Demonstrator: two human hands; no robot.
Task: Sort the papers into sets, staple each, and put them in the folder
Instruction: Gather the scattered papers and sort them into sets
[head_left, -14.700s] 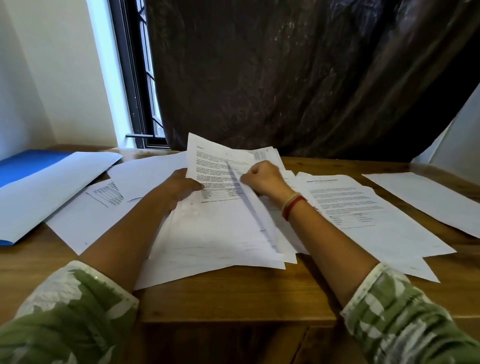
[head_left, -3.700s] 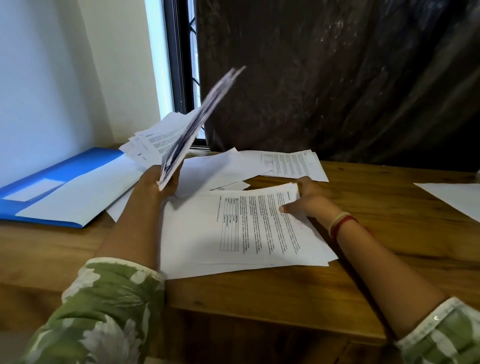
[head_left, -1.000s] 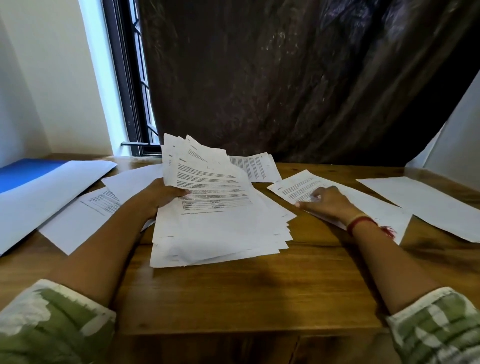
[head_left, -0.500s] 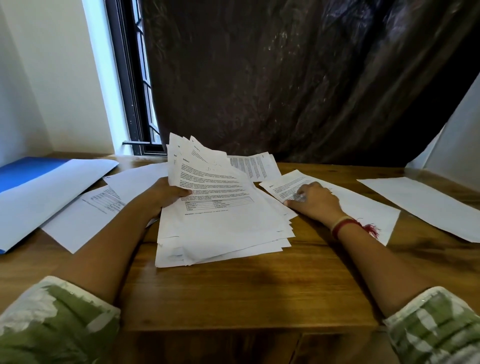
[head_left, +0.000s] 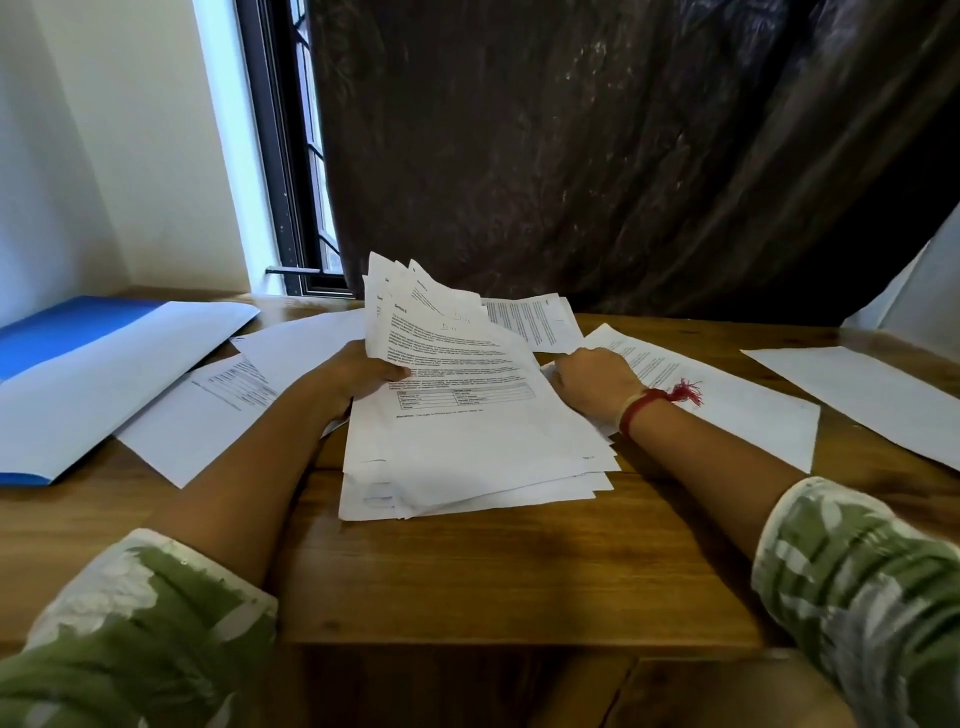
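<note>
A fanned stack of printed papers (head_left: 467, 441) lies in the middle of the wooden table (head_left: 493, 571), its far end lifted. My left hand (head_left: 358, 374) grips the stack's left edge, thumb on the top page. My right hand (head_left: 592, 379) sits at the stack's right edge with fingers curled onto the sheets there. A blue folder (head_left: 62, 332) lies open at the far left, with a large white sheet (head_left: 104, 374) across it. No stapler shows.
Loose sheets lie around the stack: one at the left (head_left: 208, 410), one behind (head_left: 535, 322), one under my right wrist (head_left: 737, 410), another at the far right (head_left: 857, 395). A dark curtain (head_left: 597, 156) and a window (head_left: 296, 182) stand behind the table.
My right hand has left the sheet on the right and moved left to the stack's right edge. My left hand keeps its hold on the stack.
</note>
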